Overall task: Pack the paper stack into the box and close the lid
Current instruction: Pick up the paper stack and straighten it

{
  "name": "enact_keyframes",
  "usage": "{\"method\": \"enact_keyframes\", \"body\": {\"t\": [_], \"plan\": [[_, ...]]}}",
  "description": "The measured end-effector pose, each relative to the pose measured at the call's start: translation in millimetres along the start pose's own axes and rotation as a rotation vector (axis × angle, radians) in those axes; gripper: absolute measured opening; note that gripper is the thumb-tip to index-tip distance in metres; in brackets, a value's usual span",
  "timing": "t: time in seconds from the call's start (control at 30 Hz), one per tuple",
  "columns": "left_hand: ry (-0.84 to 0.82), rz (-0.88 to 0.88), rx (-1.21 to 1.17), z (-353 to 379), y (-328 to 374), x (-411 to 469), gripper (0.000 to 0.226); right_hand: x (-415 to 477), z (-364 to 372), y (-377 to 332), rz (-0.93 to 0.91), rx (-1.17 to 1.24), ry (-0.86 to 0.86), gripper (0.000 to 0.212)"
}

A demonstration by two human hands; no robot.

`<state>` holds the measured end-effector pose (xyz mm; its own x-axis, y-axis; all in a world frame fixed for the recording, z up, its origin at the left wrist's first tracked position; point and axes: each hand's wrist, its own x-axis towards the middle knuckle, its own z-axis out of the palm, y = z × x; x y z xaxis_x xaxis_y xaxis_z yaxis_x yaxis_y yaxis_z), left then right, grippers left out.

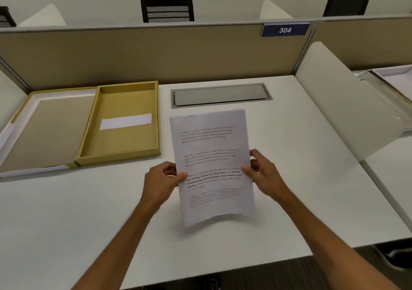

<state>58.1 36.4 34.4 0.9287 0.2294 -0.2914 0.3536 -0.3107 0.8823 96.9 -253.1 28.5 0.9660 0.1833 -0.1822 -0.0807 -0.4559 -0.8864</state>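
Paper stack (213,162) held above the white worktop (66,218), tilted so the printed side faces up toward the camera, lower edge curling slightly and lifted clear of the surface. Text on the top sheet partly blurred; a few bold lines legible near the middle.

Left hand (160,184) closed on the stack's left edge, thumb over the front, fingers behind. Right hand (265,175) closed on the stack's right edge the same way — thumb on the printed face, fingers curled behind. Both forearms reaching in from the near edge of the worktop.

Box (121,122) to the left of the paper stack and a little farther back, lying open and flat on the worktop. Yellow-brown tray with low walls, a white rectangular label or slip (126,121) on its floor, otherwise nothing inside. Lid (51,129) folded out flat to the left of the tray, joined along the shared edge, brown inner face up with a white border.

Beyond the paper stack, a grey recessed cable hatch (221,94) set into the worktop, shut. Behind that, a tan partition (156,53) carrying a blue sign (285,30) reading 304, up and to the right of the stack. Two dark mesh chair backs (167,10) visible over the partition. White side divider (341,98) to the right of the stack — well apart from it.
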Motion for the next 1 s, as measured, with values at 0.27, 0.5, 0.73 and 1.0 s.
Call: {"method": "enact_keyframes", "body": {"t": [0.27,0.5,0.73,1.0], "plan": [[0.165,0.289,0.044,3.6,14.8,-46.5,0.026,-26.0,11.0,-6.7,-0.201,-0.066,0.202,0.042],[0.177,0.251,0.051,15.1,-2.5,-48.3,0.026,-30.6,26.0,-2.7,-0.211,-0.111,0.198,0.036],[0.166,0.295,0.054,12.9,-3.4,-48.6,0.026,-29.8,23.7,-8.6,-0.212,-0.107,0.209,0.036],[0.174,0.311,0.046,9.7,-7.3,-54.5,0.027,-30.3,25.4,-7.2,-0.259,-0.105,0.23,0.039]]}}
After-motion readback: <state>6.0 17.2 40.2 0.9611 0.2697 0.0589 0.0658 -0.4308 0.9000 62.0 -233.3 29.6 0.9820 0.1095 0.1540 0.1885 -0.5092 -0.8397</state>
